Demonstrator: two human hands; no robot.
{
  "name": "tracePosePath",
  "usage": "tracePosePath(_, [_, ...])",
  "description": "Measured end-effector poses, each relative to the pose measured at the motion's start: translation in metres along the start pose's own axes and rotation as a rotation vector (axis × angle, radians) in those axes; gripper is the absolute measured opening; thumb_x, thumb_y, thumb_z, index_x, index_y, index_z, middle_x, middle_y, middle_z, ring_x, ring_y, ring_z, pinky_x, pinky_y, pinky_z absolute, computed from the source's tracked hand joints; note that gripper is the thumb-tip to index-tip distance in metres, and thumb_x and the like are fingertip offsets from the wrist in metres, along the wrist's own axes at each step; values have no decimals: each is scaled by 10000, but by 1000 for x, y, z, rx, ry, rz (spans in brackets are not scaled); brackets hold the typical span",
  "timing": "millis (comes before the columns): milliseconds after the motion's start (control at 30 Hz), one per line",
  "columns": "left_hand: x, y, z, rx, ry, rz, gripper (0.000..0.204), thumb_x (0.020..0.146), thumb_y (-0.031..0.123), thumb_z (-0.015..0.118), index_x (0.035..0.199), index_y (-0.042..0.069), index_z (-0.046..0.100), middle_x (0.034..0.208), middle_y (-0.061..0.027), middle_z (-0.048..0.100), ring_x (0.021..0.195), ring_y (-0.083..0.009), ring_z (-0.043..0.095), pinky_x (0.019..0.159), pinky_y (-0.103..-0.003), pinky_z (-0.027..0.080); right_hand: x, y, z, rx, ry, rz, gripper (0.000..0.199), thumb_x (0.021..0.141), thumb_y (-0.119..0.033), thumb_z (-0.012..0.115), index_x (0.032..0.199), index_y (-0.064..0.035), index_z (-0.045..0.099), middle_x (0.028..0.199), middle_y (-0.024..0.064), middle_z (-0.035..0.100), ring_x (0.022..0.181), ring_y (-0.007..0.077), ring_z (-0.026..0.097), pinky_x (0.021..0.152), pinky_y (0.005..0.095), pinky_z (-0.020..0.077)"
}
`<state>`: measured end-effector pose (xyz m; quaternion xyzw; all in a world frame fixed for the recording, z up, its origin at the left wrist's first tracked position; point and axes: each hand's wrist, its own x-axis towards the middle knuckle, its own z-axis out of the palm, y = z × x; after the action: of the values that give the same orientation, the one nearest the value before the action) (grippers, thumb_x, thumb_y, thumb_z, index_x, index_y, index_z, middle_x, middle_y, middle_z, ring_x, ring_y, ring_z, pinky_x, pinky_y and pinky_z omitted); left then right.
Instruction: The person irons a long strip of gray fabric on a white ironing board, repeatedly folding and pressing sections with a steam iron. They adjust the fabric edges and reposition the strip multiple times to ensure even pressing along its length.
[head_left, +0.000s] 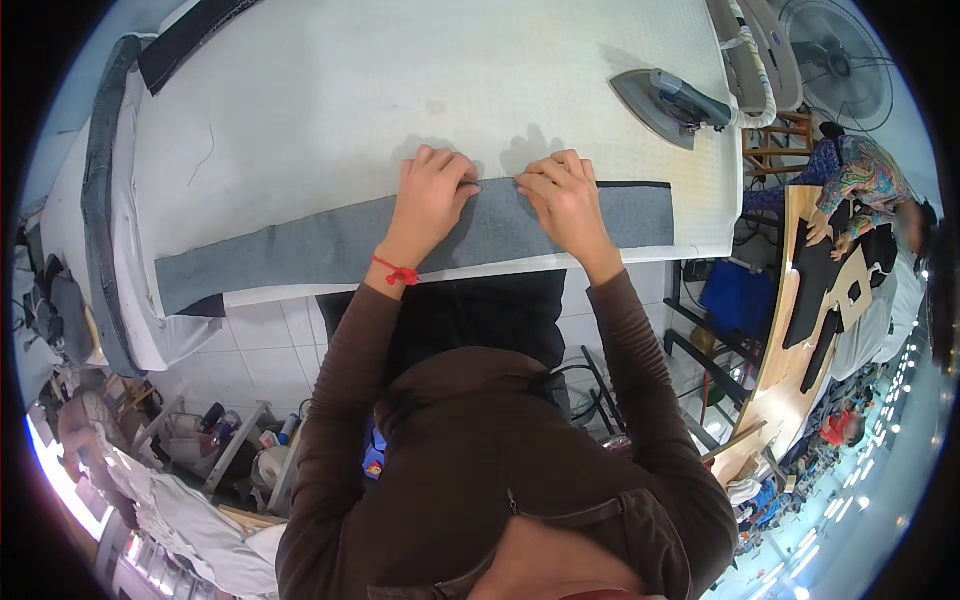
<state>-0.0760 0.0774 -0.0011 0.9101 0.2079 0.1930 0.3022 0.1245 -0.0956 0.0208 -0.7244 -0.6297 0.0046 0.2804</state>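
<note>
A long grey-blue strip of fabric (330, 243) lies along the near edge of a white padded ironing table (300, 130), and a darker layer shows at its upper right edge and lower left corner. My left hand (432, 195) pinches the far edge of the strip near its middle, fingers curled together. A short way to the right, my right hand (565, 200) pinches that same edge between thumb and fingers. Between the two hands the fabric edge runs nearly straight. A red cord bracelet (397, 271) circles my left wrist.
An iron (665, 105) with a wrapped hose rests at the table's far right. Dark fabric pieces (195, 45) lie far left, and denim (98, 210) hangs along the left edge. To the right, a co-worker (870, 185) handles dark pieces at a wooden table (775, 370), near a fan (838, 62).
</note>
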Motion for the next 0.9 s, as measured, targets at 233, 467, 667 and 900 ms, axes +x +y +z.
tracePosePath(233, [0,-3,-1,-65,-7,159,184,959,20,845,1112,92,773,1078,-34,698,1052,-276,641,930,-426,497,0,6,9,-45,13,-89,249,859,-60,853,1095,-136,866,1015,-30,724,1082,227,643,929,421,438])
tracePosePath(467, [-8,-15,-5,16,-70,344,374,865,-10,814,1231,68,805,1109,-50,679,1054,-266,654,930,-415,543,-10,10,15,-150,34,-148,273,846,-76,823,1104,-156,861,1018,-44,725,1107,225,656,952,420,433])
tracePosePath(667, [-9,-13,-12,119,-102,419,354,915,65,744,1263,40,803,1200,-66,682,1089,-259,666,958,-405,567,-21,-2,15,-301,11,-136,371,843,-80,827,1199,-171,879,1085,-75,772,1153,220,663,976,434,402])
tracePosePath(900, [-24,19,-11,338,-102,327,438,934,105,736,1366,60,794,1288,-74,705,1174,-268,686,1054,-423,567,-43,-52,24,-526,-44,108,493,939,-147,762,1428,-144,825,1413,-50,812,1173,214,668,919,425,400])
